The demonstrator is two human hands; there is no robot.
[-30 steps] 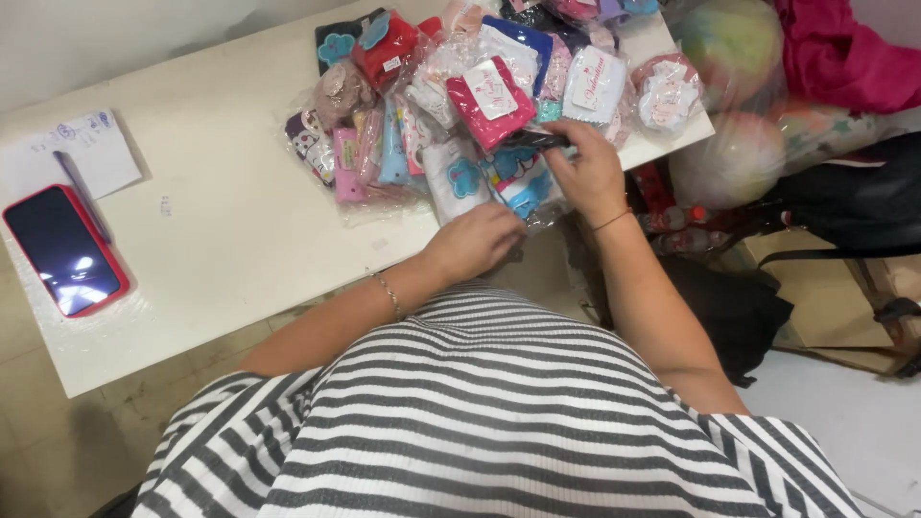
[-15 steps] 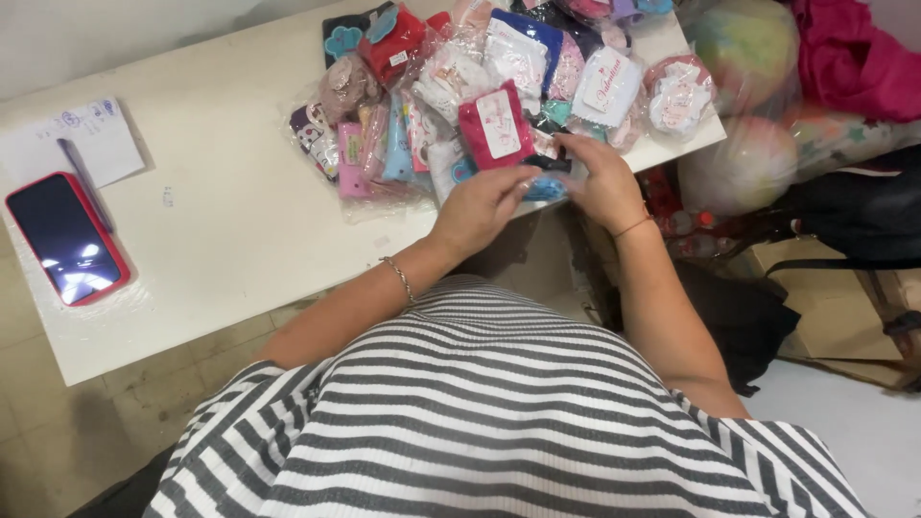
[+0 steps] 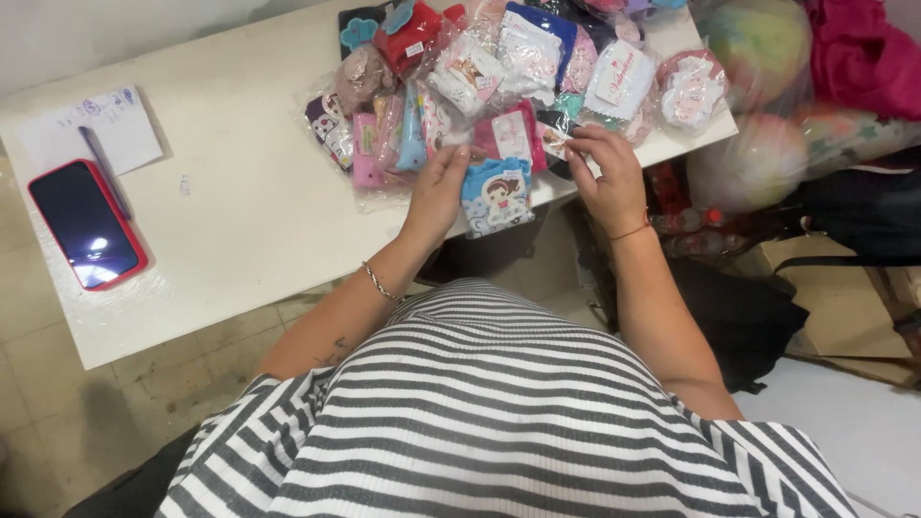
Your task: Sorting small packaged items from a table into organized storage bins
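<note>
A white table (image 3: pixel 240 192) carries a heap of small plastic-wrapped packets (image 3: pixel 508 58) in pink, blue, red and white at its far right end. My left hand (image 3: pixel 436 187) grips the left edge of a light blue packet (image 3: pixel 497 197) printed with a cartoon girl, held at the table's near edge. My right hand (image 3: pixel 604 173) is just right of it, its fingers pinching the corner of a dark packet (image 3: pixel 554 134) in the heap. A pink packet (image 3: pixel 508 139) lies right behind the blue one.
A phone in a red case (image 3: pixel 86 235) lies at the table's left end beside a paper note (image 3: pixel 91 129) with a pen (image 3: pixel 101 158). Clear bags of colourful goods (image 3: pixel 758 96), a magenta cloth (image 3: pixel 859 58), dark bags and cardboard (image 3: pixel 844 307) crowd the floor to the right.
The blue packet has come out from the heap and now faces up in my left hand. The right hand has shifted up onto a dark packet.
</note>
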